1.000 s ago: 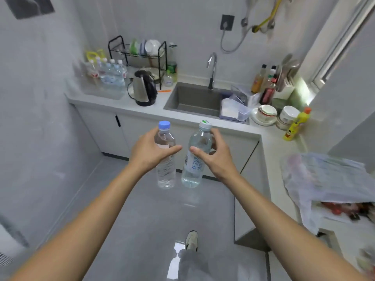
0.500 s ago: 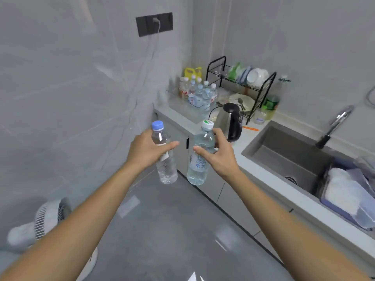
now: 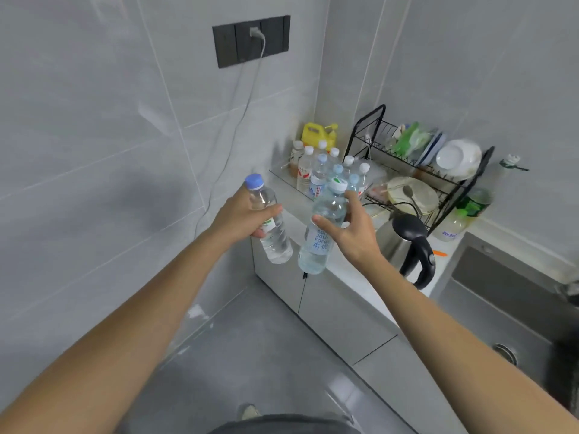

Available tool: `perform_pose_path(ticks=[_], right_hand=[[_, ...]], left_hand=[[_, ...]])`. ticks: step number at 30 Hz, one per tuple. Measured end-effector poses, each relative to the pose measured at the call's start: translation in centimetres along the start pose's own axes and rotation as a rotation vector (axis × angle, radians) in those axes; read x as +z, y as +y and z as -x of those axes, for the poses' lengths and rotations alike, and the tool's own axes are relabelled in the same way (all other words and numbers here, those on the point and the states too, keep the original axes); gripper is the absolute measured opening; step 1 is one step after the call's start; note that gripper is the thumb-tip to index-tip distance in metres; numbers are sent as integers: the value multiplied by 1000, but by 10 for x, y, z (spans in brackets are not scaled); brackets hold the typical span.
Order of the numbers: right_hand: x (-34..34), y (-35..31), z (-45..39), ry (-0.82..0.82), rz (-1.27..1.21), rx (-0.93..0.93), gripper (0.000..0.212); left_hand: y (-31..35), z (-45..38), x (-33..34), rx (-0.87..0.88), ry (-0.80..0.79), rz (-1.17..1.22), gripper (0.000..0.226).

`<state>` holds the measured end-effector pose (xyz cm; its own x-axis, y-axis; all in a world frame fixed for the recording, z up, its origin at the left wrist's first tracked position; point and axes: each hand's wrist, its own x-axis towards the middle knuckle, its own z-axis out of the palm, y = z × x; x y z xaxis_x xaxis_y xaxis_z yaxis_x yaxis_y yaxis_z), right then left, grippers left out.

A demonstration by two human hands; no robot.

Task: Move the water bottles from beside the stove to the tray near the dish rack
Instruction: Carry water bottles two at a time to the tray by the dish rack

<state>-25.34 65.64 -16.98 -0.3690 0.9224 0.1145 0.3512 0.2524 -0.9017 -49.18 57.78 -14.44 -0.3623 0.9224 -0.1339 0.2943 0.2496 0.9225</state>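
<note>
Left arm: bare forearm runs from the 7 o'clock corner up toward the middle, stretched well forward.
Left hand [image 3: 242, 216]: wrapped around the upper body of the blue-capped bottle [image 3: 270, 223], thumb across the front, fingers hidden behind it.
Blue-capped bottle: clear, slim, blue cap at the top, tilted with its base swung toward 5 o'clock; a small label with a green edge shows under the thumb. It hangs in the air at the corner edge of the counter [image 3: 351, 270], not resting on anything.
Right arm: bare forearm runs from the 4 o'clock corner up toward the middle.
Right hand [image 3: 351, 228]: closed on the shoulder of the green-capped bottle [image 3: 322, 233], thumb on the near side, fingers round the far side.
Green-capped bottle: clear with a faint blue tint, white cap with a green top, blue lettering on its lower half, leaning a little with its base toward 7 o'clock. It is held in the air, just beside the other bottle, their bases close; whether they touch cannot be told.
Tray [image 3: 289, 181]: clear, on the counter at 12 o'clock from the hands, against the wall corner.
Bottles in tray [image 3: 326, 169]: a cluster of small capped water bottles standing upright.
Dish rack [image 3: 416, 170]: black wire, at 3 o'clock of the tray, holding plates and bowls.
Kettle [image 3: 407, 245]: steel with black handle, on the counter at 3 o'clock of the right hand.
</note>
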Motion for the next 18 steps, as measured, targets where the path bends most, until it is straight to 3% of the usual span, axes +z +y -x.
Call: perform_pose_path(ticks=[7,11,18], right_hand=[[-9,27,-125,117,23,30,67],[-20,49,-187,144,56,51,60],[-32,89,-253,169,145,119,65]], left_hand=[[16,-147,20,15,-153,10,47],[29,-215,43,59,-117,-48,50],[36,-302,83,178,-130,-162,54]])
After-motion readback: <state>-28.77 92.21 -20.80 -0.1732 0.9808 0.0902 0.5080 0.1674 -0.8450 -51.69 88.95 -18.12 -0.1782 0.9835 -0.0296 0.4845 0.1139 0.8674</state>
